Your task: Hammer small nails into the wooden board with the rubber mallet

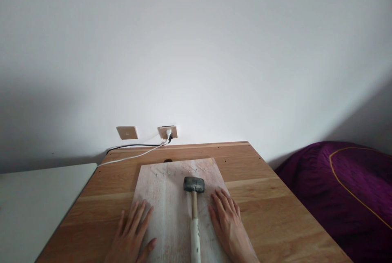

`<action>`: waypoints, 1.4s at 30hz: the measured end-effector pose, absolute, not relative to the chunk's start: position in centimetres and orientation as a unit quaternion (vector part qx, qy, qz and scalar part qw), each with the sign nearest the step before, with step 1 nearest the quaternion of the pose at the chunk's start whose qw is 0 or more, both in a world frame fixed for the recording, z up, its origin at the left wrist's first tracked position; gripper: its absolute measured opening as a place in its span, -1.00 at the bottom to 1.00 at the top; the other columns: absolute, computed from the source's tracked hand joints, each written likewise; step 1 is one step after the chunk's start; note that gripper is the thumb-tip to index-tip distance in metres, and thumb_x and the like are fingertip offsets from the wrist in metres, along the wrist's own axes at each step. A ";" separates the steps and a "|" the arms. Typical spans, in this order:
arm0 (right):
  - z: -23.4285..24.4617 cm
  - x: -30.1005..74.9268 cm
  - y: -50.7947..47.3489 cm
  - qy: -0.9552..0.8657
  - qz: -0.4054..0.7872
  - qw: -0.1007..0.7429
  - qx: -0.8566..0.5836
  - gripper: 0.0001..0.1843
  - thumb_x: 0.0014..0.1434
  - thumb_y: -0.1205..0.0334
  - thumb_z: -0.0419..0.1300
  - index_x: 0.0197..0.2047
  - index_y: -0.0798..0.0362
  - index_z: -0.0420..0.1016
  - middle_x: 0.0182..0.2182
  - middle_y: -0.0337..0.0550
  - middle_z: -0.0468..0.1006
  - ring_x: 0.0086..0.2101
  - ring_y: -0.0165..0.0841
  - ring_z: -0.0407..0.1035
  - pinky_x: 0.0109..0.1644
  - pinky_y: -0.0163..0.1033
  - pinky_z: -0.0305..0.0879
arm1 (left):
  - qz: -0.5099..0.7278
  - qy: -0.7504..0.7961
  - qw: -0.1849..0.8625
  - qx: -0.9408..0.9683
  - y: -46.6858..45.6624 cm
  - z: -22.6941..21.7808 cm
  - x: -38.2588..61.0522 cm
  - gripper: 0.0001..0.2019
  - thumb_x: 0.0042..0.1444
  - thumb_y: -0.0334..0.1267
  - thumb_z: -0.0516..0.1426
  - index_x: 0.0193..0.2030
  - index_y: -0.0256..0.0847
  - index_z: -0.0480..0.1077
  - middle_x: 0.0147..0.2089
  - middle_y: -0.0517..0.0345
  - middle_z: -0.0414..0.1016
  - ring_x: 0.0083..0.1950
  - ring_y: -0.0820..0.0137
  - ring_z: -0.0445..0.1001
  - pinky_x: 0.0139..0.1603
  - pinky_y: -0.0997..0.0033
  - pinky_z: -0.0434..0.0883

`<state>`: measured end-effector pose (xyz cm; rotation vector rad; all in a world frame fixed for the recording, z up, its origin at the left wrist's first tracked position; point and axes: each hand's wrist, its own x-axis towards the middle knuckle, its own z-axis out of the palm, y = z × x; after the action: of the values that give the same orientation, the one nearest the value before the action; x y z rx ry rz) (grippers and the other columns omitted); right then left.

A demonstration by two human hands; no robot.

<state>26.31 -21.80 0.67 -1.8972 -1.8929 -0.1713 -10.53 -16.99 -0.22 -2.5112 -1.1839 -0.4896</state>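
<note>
A pale, worn wooden board lies flat on the table in front of me. On it rests a mallet with a black head and a handle that is bare wood near the head and white lower down. Several small nails stand in a row near the board's far edge. My left hand is spread over the board's left edge, holding nothing. Flat on the right side of the board lies my right hand, its fingers stretched out beside the mallet.
The wooden table reaches to the wall. Plugs sit in a wall socket, and a white cable and a dark one cross the table's back left. A white surface adjoins on the left; purple fabric lies at the right.
</note>
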 end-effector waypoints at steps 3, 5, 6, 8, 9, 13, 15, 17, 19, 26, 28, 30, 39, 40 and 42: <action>0.7 26.3 -21.8 -0.686 -0.058 0.230 -0.688 -0.57 0.46 0.06 0.03 0.26 0.01 0.47 0.27 0.03 0.48 0.32 -0.08 0.26 0.33 0.11 0.27 | -0.172 -0.419 0.156 -0.878 -16.9 -0.5 -9.8 -0.32 0.33 0.14 0.04 0.54 0.09 0.06 0.48 0.06 0.25 0.48 0.03 0.22 0.47 -0.20 0.12; 0.5 26.3 -21.9 -0.685 -0.057 0.231 -0.689 -0.57 0.46 0.05 0.03 0.27 -0.01 0.46 0.29 0.02 0.46 0.33 -0.08 0.25 0.34 0.12 0.26 | -0.172 -0.429 0.146 -0.874 -16.8 -0.7 -9.2 -0.34 0.33 0.16 0.03 0.52 0.09 0.11 0.49 0.05 0.25 0.49 0.02 0.20 0.48 -0.21 0.09; 0.5 26.3 -21.9 -0.685 -0.059 0.231 -0.688 -0.56 0.46 0.05 0.04 0.29 -0.02 0.45 0.31 0.01 0.44 0.35 -0.07 0.23 0.35 0.14 0.24 | -0.174 -0.432 0.142 -0.874 -16.8 -0.8 -8.9 -0.34 0.32 0.17 0.03 0.51 0.09 0.13 0.49 0.04 0.25 0.49 0.01 0.19 0.48 -0.21 0.08; 0.4 26.4 -22.0 -0.691 -0.064 0.227 -0.683 -0.53 0.45 0.03 0.04 0.33 -0.03 0.41 0.36 0.01 0.37 0.39 -0.04 0.15 0.38 0.18 0.19 | -0.179 -0.430 0.141 -0.874 -16.8 -1.0 -8.3 -0.31 0.31 0.19 0.04 0.51 0.06 0.14 0.48 0.02 0.25 0.49 0.00 0.18 0.48 -0.19 0.08; 0.3 26.4 -22.0 -0.695 -0.067 0.224 -0.680 -0.51 0.45 0.02 0.04 0.35 -0.03 0.39 0.38 0.00 0.34 0.41 -0.02 0.11 0.40 0.20 0.16 | -0.182 -0.428 0.141 -0.874 -16.8 -1.0 -8.2 -0.30 0.30 0.20 0.04 0.52 0.05 0.13 0.48 0.02 0.25 0.49 0.00 0.18 0.49 -0.18 0.08; 0.3 26.5 -21.9 -0.701 -0.066 0.215 -0.676 -0.47 0.45 -0.04 0.04 0.38 -0.04 0.37 0.39 -0.02 0.33 0.41 -0.05 0.11 0.43 0.19 0.10 | -0.184 -0.427 0.138 -0.874 -17.0 -0.7 -7.8 -0.29 0.31 0.18 0.04 0.53 0.03 0.09 0.49 0.03 0.23 0.49 0.02 0.19 0.49 -0.12 0.07; 0.2 26.6 -21.8 -0.701 -0.065 0.217 -0.677 -0.46 0.45 -0.04 0.05 0.37 -0.02 0.38 0.38 -0.01 0.35 0.39 -0.05 0.15 0.43 0.18 0.12 | -0.180 -0.427 0.136 -0.876 -17.1 -0.4 -7.8 -0.28 0.31 0.18 0.04 0.54 0.02 0.08 0.50 0.03 0.23 0.49 0.02 0.19 0.50 -0.11 0.05; 0.1 26.7 -21.8 -0.702 -0.064 0.220 -0.675 -0.46 0.44 -0.04 0.05 0.37 -0.01 0.39 0.38 0.00 0.34 0.40 -0.04 0.14 0.42 0.18 0.13 | -0.174 -0.427 0.139 -0.876 -17.2 -0.2 -7.7 -0.26 0.30 0.19 0.06 0.54 0.01 0.07 0.50 0.02 0.21 0.49 0.02 0.20 0.52 -0.11 0.00; 0.0 26.7 -21.8 -0.702 -0.065 0.219 -0.675 -0.47 0.44 -0.04 0.06 0.36 0.00 0.40 0.39 0.01 0.34 0.40 -0.04 0.12 0.42 0.17 0.13 | -0.171 -0.427 0.142 -0.877 -17.2 -0.1 -7.7 -0.25 0.30 0.19 0.07 0.54 -0.02 0.06 0.51 0.00 0.20 0.49 0.02 0.19 0.53 -0.12 -0.05; 0.2 26.6 -21.9 -0.700 -0.068 0.208 -0.680 -0.47 0.45 -0.06 0.04 0.36 -0.01 0.39 0.39 0.00 0.34 0.41 -0.06 0.11 0.43 0.16 0.09 | -0.162 -0.436 0.128 -0.876 -17.4 0.2 -7.5 -0.27 0.31 0.18 0.06 0.54 -0.02 0.08 0.51 -0.01 0.19 0.51 0.04 0.16 0.53 -0.10 -0.02; 0.3 26.6 -21.9 -0.700 -0.068 0.207 -0.680 -0.46 0.45 -0.06 0.04 0.36 -0.01 0.39 0.39 0.00 0.33 0.42 -0.06 0.09 0.44 0.15 0.09 | -0.163 -0.434 0.138 -0.875 -17.5 0.5 -7.4 -0.27 0.32 0.18 0.05 0.54 -0.03 0.08 0.52 -0.01 0.17 0.51 0.04 0.14 0.54 -0.12 -0.04; 0.3 26.6 -22.0 -0.700 -0.071 0.205 -0.680 -0.47 0.45 -0.05 0.05 0.36 -0.01 0.38 0.40 -0.02 0.31 0.42 -0.06 0.08 0.44 0.15 0.09 | -0.169 -0.427 0.148 -0.876 -17.5 0.6 -7.2 -0.27 0.32 0.18 0.05 0.54 -0.04 0.09 0.52 -0.02 0.17 0.52 0.04 0.13 0.54 -0.13 -0.07; -0.3 27.7 -21.6 -0.708 -0.111 0.218 -0.663 -0.52 0.44 0.01 0.07 0.32 -0.01 0.41 0.34 -0.02 0.42 0.36 -0.09 0.21 0.38 0.09 0.19 | -0.177 -0.424 0.207 -0.864 -17.7 1.0 -5.8 -0.31 0.35 0.12 0.01 0.50 -0.19 0.16 0.54 -0.10 0.13 0.58 0.01 -0.07 0.55 -0.16 -0.29; -0.3 27.9 -21.5 -0.706 -0.109 0.222 -0.664 -0.51 0.44 0.00 0.07 0.32 -0.01 0.41 0.33 -0.02 0.43 0.35 -0.09 0.23 0.38 0.09 0.20 | -0.176 -0.424 0.210 -0.863 -17.7 1.1 -5.5 -0.31 0.35 0.11 0.01 0.50 -0.20 0.16 0.54 -0.11 0.13 0.59 0.00 -0.09 0.55 -0.18 -0.31; -0.4 28.6 -21.3 -0.703 -0.106 0.229 -0.665 -0.50 0.43 -0.02 0.07 0.31 0.02 0.42 0.30 0.00 0.46 0.33 -0.08 0.26 0.36 0.08 0.23 | -0.176 -0.424 0.211 -0.863 -17.6 1.2 -4.8 -0.32 0.35 0.11 0.01 0.50 -0.21 0.17 0.54 -0.12 0.12 0.59 -0.01 -0.11 0.55 -0.21 -0.33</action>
<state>28.61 -21.32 -0.42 -1.8310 -1.9357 -0.2914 -4.79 -17.65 1.20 -2.3983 -1.1780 -0.4886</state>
